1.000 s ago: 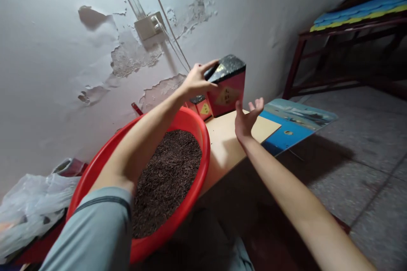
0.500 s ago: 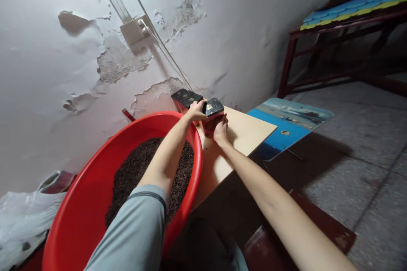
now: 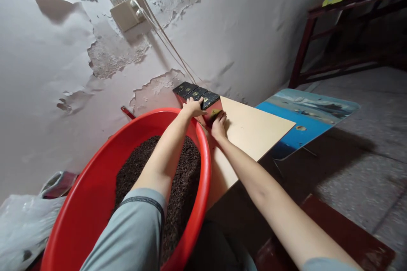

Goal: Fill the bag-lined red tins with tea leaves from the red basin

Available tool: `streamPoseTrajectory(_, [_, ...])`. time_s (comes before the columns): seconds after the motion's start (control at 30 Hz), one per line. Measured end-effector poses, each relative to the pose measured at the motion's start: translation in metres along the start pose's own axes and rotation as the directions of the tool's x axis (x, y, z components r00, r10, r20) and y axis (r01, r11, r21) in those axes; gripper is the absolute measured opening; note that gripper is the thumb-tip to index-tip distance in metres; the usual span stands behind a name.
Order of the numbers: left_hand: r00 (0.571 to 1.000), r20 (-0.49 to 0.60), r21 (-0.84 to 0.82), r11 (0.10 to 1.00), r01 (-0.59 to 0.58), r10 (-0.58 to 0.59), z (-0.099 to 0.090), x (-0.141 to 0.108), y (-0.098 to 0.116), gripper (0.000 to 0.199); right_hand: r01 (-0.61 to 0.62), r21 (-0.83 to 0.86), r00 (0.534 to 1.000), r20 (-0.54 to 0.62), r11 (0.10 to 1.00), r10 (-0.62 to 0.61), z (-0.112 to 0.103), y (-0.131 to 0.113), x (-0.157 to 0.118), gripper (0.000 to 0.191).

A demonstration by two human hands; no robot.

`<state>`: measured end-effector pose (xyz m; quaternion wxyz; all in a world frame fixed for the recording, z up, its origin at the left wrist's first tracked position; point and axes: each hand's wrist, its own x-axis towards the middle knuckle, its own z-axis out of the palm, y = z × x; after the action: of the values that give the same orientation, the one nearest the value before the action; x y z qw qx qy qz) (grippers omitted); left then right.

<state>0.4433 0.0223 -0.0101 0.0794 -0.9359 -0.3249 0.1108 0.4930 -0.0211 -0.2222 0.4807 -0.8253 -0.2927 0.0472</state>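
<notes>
Three tins with black lids and red sides stand in a tight row by the wall. The right-hand tin (image 3: 211, 98) is between my two hands. My left hand (image 3: 192, 107) grips its near left edge, with the thumb against the front and the fingers over the lids' edge. On its right side, my right hand (image 3: 219, 126) presses with its fingers close together. The other tins (image 3: 184, 89) sit just left of it, partly behind my left hand. Below my left forearm is a big red tub (image 3: 85, 194) holding a heap of dark, dry, leaf-like bits (image 3: 136, 159).
The tins rest on a pale wooden board (image 3: 254, 129) beside the tub's rim. A blue picture-topped folding table (image 3: 292, 131) stands beyond it. White plastic bags (image 3: 28, 224) lie at left. A socket box (image 3: 127, 13) with cables hangs on the peeling wall.
The tin between my hands has moved left and back, closing up against the others in the row. Both hands went with it, and the view has shifted slightly.
</notes>
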Motion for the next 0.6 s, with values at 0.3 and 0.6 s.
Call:
streamPoseTrajectory(0.3, [1.000, -0.018, -0.002, 1.000, -0.018, 0.018, 0.004, 0.009, 0.003, 0.093, 0.092, -0.142, 0.995, -0.034, 0.985, -0.098, -0.007, 0.015, -0.017, 0.072])
streamPoseTrajectory(0.6, [0.987, -0.161, -0.064, 0.998, -0.014, 0.004, 0.008, 0.001, 0.005, 0.064, 0.122, -0.207, 0.992, 0.059, 0.971, -0.112, -0.030, 0.010, -0.033, 0.058])
